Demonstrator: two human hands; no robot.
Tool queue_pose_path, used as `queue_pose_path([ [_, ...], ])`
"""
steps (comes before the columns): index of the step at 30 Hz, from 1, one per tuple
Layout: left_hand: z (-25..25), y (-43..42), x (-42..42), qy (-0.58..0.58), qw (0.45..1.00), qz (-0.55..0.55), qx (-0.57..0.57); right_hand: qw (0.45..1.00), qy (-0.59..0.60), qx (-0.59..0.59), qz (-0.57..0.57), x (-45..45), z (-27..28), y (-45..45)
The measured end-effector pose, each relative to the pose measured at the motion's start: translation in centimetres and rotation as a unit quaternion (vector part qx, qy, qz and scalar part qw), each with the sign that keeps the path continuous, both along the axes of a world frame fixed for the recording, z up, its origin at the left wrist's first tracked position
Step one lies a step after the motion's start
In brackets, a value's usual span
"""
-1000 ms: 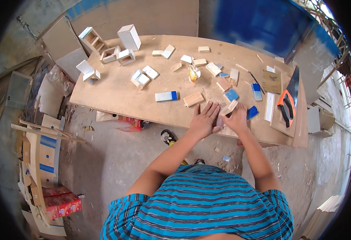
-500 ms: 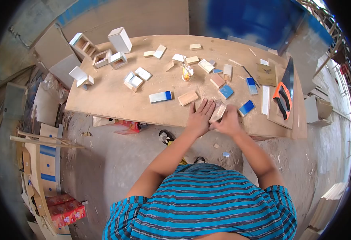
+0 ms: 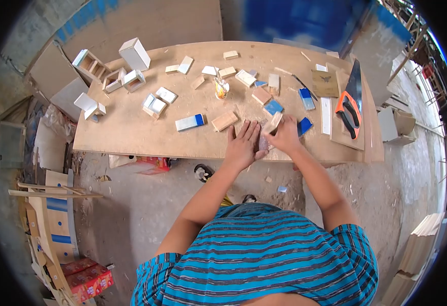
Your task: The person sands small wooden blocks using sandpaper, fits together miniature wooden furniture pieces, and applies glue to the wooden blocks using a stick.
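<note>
My left hand [image 3: 241, 146] lies flat on the table near its front edge, fingers spread, its thumb against a greyish-purple sheet [image 3: 263, 145]. My right hand [image 3: 286, 135] is closed round a small wooden block [image 3: 273, 123], tilted above the far part of that sheet. Left of the hands lies a plain wood block [image 3: 225, 121], and beyond it a white block with a blue end [image 3: 189, 122]. A blue-topped block [image 3: 273, 107] sits just behind the held block. Another blue piece [image 3: 305, 126] is to the right of my right hand.
An orange-handled saw [image 3: 350, 108] lies at the table's right, beside a brown sandpaper sheet [image 3: 325, 83]. A small cup [image 3: 222, 91] stands mid-table among several blocks. Small box-like wooden pieces [image 3: 135, 54] stand at the back left. A red carton [image 3: 88, 281] is on the floor at left.
The view has shifted, so the table appears further left. Since the last frame, my right hand has moved the held block away from my body along the sheet. My left hand stays flat.
</note>
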State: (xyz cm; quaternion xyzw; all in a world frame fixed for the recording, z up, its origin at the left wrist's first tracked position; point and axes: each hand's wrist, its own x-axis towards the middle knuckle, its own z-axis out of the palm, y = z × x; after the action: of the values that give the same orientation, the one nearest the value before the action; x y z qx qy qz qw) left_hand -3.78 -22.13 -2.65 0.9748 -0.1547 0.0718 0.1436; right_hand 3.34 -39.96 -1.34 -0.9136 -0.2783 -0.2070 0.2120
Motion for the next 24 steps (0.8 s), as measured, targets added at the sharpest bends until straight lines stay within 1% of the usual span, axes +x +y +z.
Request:
queue_pose_path([
  [1,-0.2,0.0,0.1,-0.002,1.0,-0.002,-0.006,0.999,0.014,0.031,-0.008,0.4,-0.1,0.1],
  [4,-0.4,0.0,0.2,-0.007,1.0,-0.003,-0.018,0.997,0.07,-0.021,0.009,-0.6,-1.1,0.4],
  [5,-0.4,0.1,0.4,-0.009,1.0,-0.005,-0.001,0.997,0.069,0.0,0.03,-1.3,-1.1,0.2],
  [7,-0.4,0.2,0.2,-0.007,0.999,-0.004,0.031,0.994,0.073,0.038,0.077,-3.2,0.7,0.3],
  [10,-0.2,0.1,0.1,-0.004,1.0,-0.007,-0.015,1.0,0.017,-0.019,0.001,-0.3,0.4,-0.1],
  [11,0.0,0.1,0.1,0.005,1.0,-0.006,-0.013,0.999,0.05,-0.004,-0.007,-0.1,0.4,0.3],
  [14,0.1,0.2,0.0,0.004,1.0,-0.006,-0.002,0.992,0.122,-0.041,-0.006,-1.3,-0.2,0.8],
  [15,0.0,0.2,0.0,0.006,0.999,-0.005,0.054,0.997,0.043,-0.038,0.055,-2.4,-1.6,0.6],
  [18,0.2,0.2,0.0,0.009,0.999,-0.004,0.043,0.994,0.048,-0.044,0.083,-3.0,0.5,0.3],
  [19,0.3,0.2,-0.1,0.005,1.0,-0.003,0.016,0.998,0.019,-0.046,0.05,-2.0,-0.2,0.0],
  [22,0.3,0.3,-0.1,-0.01,1.0,-0.008,-0.028,0.998,0.061,0.007,-0.032,-0.2,0.7,0.5],
  [23,0.4,0.3,-0.2,-0.006,1.0,-0.007,-0.019,0.998,0.064,0.003,-0.027,-0.7,1.1,0.7],
  [24,0.2,0.2,-0.1,-0.007,1.0,-0.006,0.0,0.998,0.061,0.008,0.013,-1.5,0.9,0.9],
])
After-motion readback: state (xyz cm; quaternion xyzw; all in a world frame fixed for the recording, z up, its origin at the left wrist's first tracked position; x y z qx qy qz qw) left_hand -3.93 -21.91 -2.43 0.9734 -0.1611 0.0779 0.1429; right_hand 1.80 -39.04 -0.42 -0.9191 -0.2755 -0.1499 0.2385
